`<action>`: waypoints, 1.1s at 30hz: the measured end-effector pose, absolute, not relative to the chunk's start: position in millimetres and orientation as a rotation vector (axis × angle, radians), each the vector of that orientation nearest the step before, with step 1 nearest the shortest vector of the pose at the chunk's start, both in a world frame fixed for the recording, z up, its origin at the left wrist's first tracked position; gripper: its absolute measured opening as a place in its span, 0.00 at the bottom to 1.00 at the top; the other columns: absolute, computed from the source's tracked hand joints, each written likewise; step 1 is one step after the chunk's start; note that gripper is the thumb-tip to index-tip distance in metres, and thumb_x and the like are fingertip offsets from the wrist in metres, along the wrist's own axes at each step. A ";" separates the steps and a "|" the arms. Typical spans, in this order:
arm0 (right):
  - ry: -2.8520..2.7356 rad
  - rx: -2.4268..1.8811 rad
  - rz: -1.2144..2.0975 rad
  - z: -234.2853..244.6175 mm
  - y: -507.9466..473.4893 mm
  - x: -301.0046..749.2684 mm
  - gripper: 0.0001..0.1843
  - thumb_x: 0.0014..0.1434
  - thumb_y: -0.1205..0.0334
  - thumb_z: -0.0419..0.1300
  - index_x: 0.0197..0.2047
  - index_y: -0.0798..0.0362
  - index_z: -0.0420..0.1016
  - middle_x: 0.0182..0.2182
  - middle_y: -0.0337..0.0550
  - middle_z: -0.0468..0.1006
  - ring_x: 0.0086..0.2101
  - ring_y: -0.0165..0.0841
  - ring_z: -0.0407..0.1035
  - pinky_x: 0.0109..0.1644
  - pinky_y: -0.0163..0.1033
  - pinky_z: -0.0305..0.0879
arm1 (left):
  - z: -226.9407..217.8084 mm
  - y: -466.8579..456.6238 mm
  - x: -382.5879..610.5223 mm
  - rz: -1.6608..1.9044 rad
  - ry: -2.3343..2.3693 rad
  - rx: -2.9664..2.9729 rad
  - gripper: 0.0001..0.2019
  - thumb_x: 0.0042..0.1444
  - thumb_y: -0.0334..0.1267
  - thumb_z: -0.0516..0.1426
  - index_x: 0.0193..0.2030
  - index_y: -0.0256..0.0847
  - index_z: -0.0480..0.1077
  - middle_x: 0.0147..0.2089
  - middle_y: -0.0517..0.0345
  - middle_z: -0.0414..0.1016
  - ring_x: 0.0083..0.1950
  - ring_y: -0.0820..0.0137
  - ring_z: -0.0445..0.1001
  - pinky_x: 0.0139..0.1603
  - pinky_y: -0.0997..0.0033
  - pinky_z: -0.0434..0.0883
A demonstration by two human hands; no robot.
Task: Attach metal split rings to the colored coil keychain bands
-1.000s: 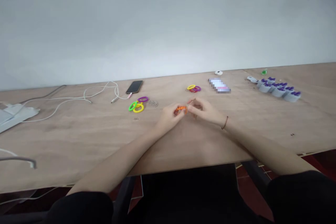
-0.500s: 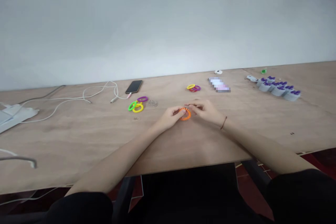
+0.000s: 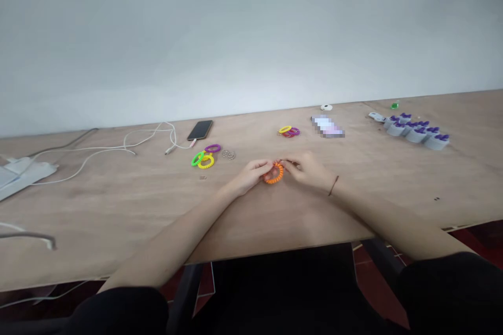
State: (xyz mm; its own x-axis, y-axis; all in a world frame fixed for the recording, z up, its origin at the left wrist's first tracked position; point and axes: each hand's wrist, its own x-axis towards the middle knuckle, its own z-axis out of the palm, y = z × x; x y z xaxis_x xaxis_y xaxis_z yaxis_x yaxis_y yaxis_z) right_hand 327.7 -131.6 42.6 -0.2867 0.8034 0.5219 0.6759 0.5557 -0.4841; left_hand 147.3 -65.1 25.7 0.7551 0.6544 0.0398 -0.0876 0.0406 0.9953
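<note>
An orange coiled wristband (image 3: pixel 274 180) is pinched by my left hand (image 3: pixel 252 175) above the middle of the table. At its upper edge, my right hand (image 3: pixel 308 168) closes its fingertips on a small metal piece (image 3: pixel 277 161), probably a ring, partly hidden by the fingers. Left of my hands lie a green coil band (image 3: pixel 197 159), a yellow one (image 3: pixel 206 162) and a purple one (image 3: pixel 212 148). Several metal split rings (image 3: pixel 228 154) rest beside them. Farther back is a small pile of yellow, red and purple coil bands (image 3: pixel 288 131).
A black phone (image 3: pixel 200 130) with a white cable (image 3: pixel 173 136) lies at the back left. Toward the right are a pixelated flat item (image 3: pixel 327 126), a white oval object (image 3: pixel 326 108) and several grey-white pots with purple tops (image 3: pixel 415 134). A white power strip (image 3: pixel 27 175) sits far left.
The orange band has shifted slightly left and turned between my hands, and more of its loop shows now. My left fingers have moved to its left side.
</note>
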 end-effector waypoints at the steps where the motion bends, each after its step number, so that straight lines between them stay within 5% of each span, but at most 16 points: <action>1: -2.056 -1.178 0.201 42.7 -131.5 328.1 0.14 0.60 0.67 0.49 0.40 0.52 0.76 0.34 0.42 0.79 0.33 0.33 0.71 0.36 0.36 0.64 | 25.2 -64.9 147.5 0.617 0.507 1.428 0.13 0.50 0.44 0.58 0.27 0.33 0.70 0.25 0.59 0.65 0.25 0.78 0.59 0.28 0.76 0.59; 8: -1.870 -1.153 0.408 43.4 -131.7 326.6 0.15 0.60 0.62 0.51 0.48 0.50 0.72 0.42 0.43 0.77 0.40 0.35 0.71 0.40 0.38 0.68 | 23.9 -66.3 152.7 0.781 0.638 1.454 0.13 0.49 0.45 0.58 0.33 0.35 0.72 0.29 0.57 0.73 0.28 0.76 0.67 0.31 0.75 0.64; 13: -1.635 -1.170 0.660 39.3 -129.6 319.9 0.14 0.56 0.56 0.56 0.43 0.53 0.74 0.38 0.46 0.78 0.38 0.35 0.72 0.42 0.41 0.69 | 23.7 -70.6 154.4 0.923 0.669 1.530 0.16 0.48 0.44 0.60 0.42 0.37 0.71 0.43 0.53 0.76 0.43 0.68 0.73 0.47 0.68 0.67; 18: -1.458 -1.166 0.848 33.0 -122.9 318.6 0.12 0.52 0.56 0.59 0.36 0.56 0.72 0.33 0.46 0.77 0.32 0.33 0.72 0.36 0.39 0.70 | 24.0 -74.0 153.5 0.922 0.676 1.743 0.15 0.50 0.43 0.58 0.42 0.37 0.71 0.43 0.53 0.76 0.44 0.67 0.72 0.48 0.68 0.67; 23: -1.435 -1.154 0.721 32.9 -121.9 321.8 0.09 0.53 0.57 0.58 0.33 0.54 0.69 0.29 0.42 0.75 0.28 0.31 0.70 0.32 0.38 0.69 | 26.7 -78.2 154.4 0.877 0.728 2.013 0.15 0.56 0.46 0.51 0.38 0.37 0.72 0.39 0.55 0.75 0.42 0.68 0.72 0.45 0.69 0.68; 28: -1.623 -1.110 0.540 37.5 -128.1 321.0 0.08 0.56 0.60 0.54 0.35 0.52 0.73 0.33 0.42 0.76 0.35 0.33 0.71 0.37 0.37 0.68 | 32.4 -77.9 152.0 1.116 0.779 2.216 0.19 0.56 0.43 0.52 0.53 0.42 0.64 0.58 0.50 0.63 0.59 0.64 0.62 0.54 0.65 0.64; 33: -1.503 -1.132 0.649 39.0 -126.9 321.6 0.08 0.53 0.57 0.57 0.32 0.53 0.70 0.30 0.41 0.75 0.30 0.32 0.71 0.34 0.38 0.68 | 34.5 -81.1 151.5 0.911 0.687 2.279 0.11 0.56 0.44 0.52 0.41 0.40 0.69 0.42 0.55 0.74 0.45 0.68 0.71 0.50 0.67 0.65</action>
State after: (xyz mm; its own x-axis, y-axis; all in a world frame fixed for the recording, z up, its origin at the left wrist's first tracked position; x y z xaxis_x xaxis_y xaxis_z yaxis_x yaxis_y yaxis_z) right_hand 321.6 -126.9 39.0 0.0479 0.9020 0.4291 0.3067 0.3956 -0.8657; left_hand 151.5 -81.1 34.5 0.6331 0.6409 0.4341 0.2411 -0.6962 0.6761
